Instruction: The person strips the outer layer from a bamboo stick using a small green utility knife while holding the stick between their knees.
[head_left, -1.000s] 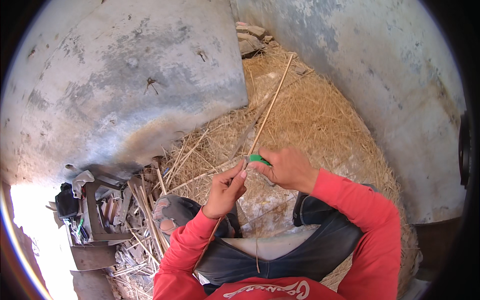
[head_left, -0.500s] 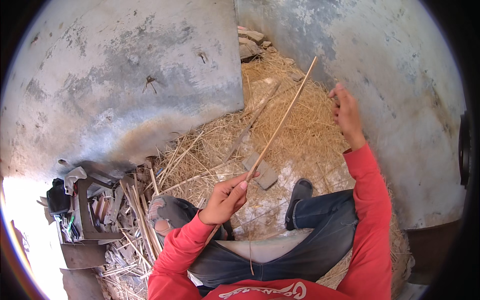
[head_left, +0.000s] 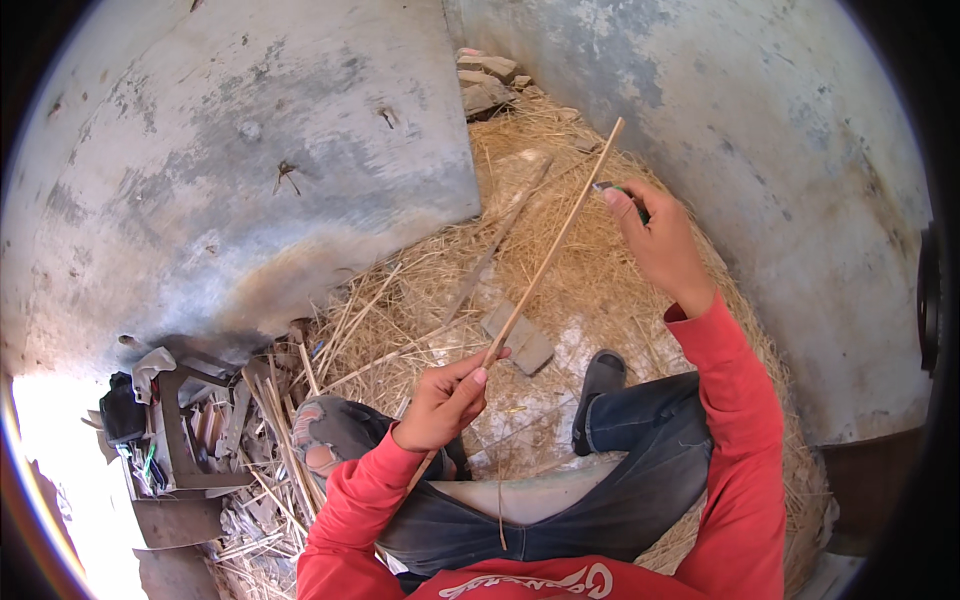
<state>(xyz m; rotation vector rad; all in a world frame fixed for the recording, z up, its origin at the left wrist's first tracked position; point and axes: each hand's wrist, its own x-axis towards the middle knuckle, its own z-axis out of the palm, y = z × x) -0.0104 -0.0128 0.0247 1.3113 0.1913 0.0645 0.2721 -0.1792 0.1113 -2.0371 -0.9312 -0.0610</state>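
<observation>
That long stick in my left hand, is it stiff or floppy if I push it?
The stick is probably fairly stiff: it extends nearly straight from your left hand. It's likely light, being so thin. With such a long free end, it might flex slightly.

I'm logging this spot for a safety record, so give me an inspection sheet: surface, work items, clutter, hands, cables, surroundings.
Surface: straw over much of the floor, pale patches showing through.
Work items: long thin stick, slanting up and to the right; small tool, partly hidden, its tip close to the stick, contact unclear.
Clutter: flat grey block below the stick; loose sticks and a dark frame at left.
Hands: left hand grips the stick's lower part; right hand holds the tool.
Cables: nothing seen.
Surroundings: scuffed grey walls; stones at the far corner; glare at left.
</observation>
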